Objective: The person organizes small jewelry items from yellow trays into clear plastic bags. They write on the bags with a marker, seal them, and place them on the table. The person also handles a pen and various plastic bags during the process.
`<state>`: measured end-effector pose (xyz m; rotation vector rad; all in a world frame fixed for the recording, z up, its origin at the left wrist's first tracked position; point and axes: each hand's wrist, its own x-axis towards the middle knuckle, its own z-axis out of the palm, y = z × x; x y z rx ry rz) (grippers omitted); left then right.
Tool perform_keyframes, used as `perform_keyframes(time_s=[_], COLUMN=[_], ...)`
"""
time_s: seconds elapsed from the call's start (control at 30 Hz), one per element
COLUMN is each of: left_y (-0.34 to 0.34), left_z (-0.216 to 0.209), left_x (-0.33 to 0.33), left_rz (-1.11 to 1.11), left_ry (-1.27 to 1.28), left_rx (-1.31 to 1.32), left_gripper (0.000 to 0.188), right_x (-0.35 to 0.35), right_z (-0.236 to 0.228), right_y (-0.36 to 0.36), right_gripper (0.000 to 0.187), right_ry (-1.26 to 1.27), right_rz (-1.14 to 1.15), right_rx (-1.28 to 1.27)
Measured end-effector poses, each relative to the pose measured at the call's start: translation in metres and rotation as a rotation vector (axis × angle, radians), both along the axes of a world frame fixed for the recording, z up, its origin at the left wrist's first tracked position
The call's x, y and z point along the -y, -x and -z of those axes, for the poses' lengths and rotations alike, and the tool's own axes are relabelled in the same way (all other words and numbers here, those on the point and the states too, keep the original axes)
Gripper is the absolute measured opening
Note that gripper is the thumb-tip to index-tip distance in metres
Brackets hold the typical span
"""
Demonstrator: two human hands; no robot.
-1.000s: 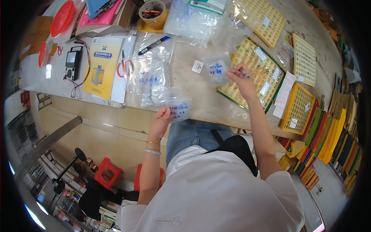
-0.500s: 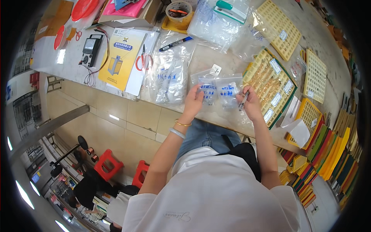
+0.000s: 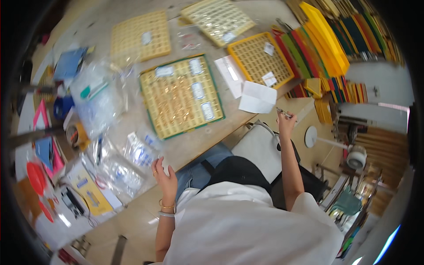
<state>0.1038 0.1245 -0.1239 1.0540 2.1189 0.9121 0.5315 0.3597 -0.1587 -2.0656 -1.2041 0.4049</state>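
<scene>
Though blurred, pen aslant, long axis upper-left to lower-right.

Glossy plastic bags, matt paper

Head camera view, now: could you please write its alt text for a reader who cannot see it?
A person's right hand holds a slim tool near a white paper, while the left hand, open and empty, is beside clear plastic bags. A green-edged tray of gold-coloured pieces lies on the table.
</scene>
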Motion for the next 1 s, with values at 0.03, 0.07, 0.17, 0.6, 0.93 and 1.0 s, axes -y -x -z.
perform_keyframes(time_s=[0.03, 0.07, 0.17, 0.6, 0.93, 1.0], left_y=[-0.001, -0.002, -0.006, -0.182, -0.191, -0.187], left_z=[0.004, 0.004, -0.005, -0.052, -0.044, -0.035], left_x=[-0.009, -0.021, -0.052, -0.208, -0.252, -0.254], left_rz=[0.075, 0.125, 0.272, 0.871, 0.542, 0.627], left_ry=[0.004, 0.000, -0.001, -0.249, -0.353, -0.506], left_rx=[-0.017, -0.048, -0.154, -0.116, -0.332, -0.357], left_gripper=[0.041, 0.039, 0.035, 0.057, 0.073, 0.064], right_x=[-0.003, -0.010, -0.030, -0.040, -0.116, -0.125], right_z=[0.026, 0.041, 0.064, -0.039, -0.086, -0.089], right_y=[-0.032, -0.028, 0.007, 0.030, 0.094, 0.102], right_gripper=[0.058, 0.061, 0.059, 0.030, 0.033, 0.029], right_ry=[0.024, 0.076, 0.136, 0.082, 0.276, 0.393], right_rz=[0.152, 0.189, 0.113, -0.257, -0.796, -0.862], right_rx=[-0.127, -0.243, -0.295, -0.120, 0.153, 0.102])
